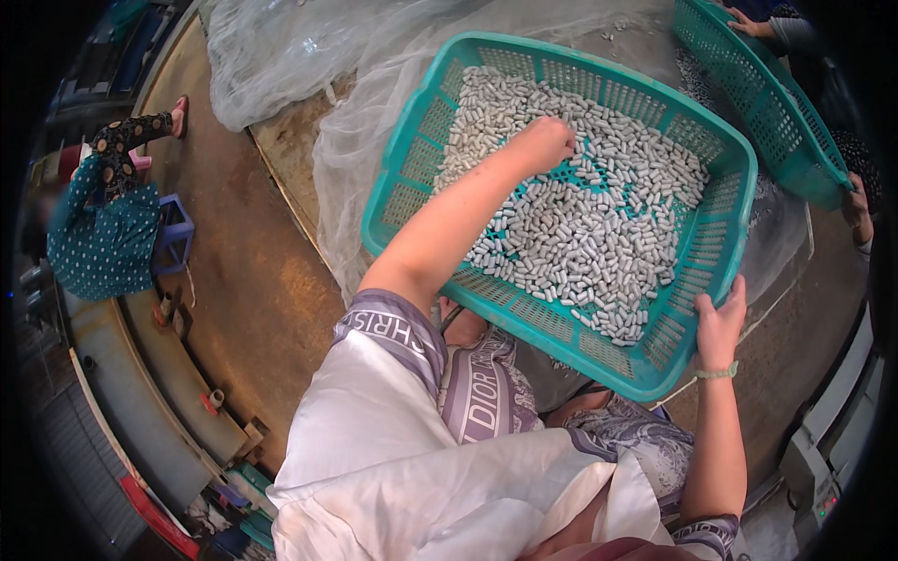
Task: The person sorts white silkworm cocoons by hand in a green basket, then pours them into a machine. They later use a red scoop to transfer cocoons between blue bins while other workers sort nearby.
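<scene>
A large green plastic basket (pixel 725 213) with slotted walls is tilted in front of me, above my lap. Many small pale grey, capsule-like pieces (pixel 599 248) cover much of its bottom, with green mesh showing through in patches. My left hand (pixel 545 143) reaches over the near left side into the basket, its fingers curled closed just above the pieces. Whatever those fingers may hold is hidden. At the near right corner, my right hand (pixel 720 323) grips the basket's rim, thumb on the outside edge and the other fingers mostly out of sight.
At the far right, another person's hand (pixel 857 204) holds a second green basket (pixel 776 103) tipped on edge. Sheer whitish sheeting (pixel 271 61) lies bunched beyond my basket. On the left, someone in dotted green clothing (pixel 112 238) sits by a blue stool (pixel 175 229) on the brown floor.
</scene>
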`<move>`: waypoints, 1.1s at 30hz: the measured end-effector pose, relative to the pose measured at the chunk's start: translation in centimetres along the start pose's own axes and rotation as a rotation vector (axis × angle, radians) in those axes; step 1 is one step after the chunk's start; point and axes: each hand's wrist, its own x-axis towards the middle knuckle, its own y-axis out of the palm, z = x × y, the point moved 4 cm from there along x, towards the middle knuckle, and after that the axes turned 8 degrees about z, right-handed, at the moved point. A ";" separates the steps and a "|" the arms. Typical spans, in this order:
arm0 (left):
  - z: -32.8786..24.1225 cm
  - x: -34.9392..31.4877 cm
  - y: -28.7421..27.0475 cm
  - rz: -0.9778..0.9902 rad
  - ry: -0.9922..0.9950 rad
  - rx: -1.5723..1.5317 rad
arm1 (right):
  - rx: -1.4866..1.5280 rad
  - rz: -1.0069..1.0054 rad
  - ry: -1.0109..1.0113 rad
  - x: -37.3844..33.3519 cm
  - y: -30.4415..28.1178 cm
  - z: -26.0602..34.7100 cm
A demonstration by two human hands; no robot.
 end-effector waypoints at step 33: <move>-13.6 10.3 -11.6 -0.485 0.405 0.200 | -0.067 0.034 -0.034 1.2 -1.0 -0.4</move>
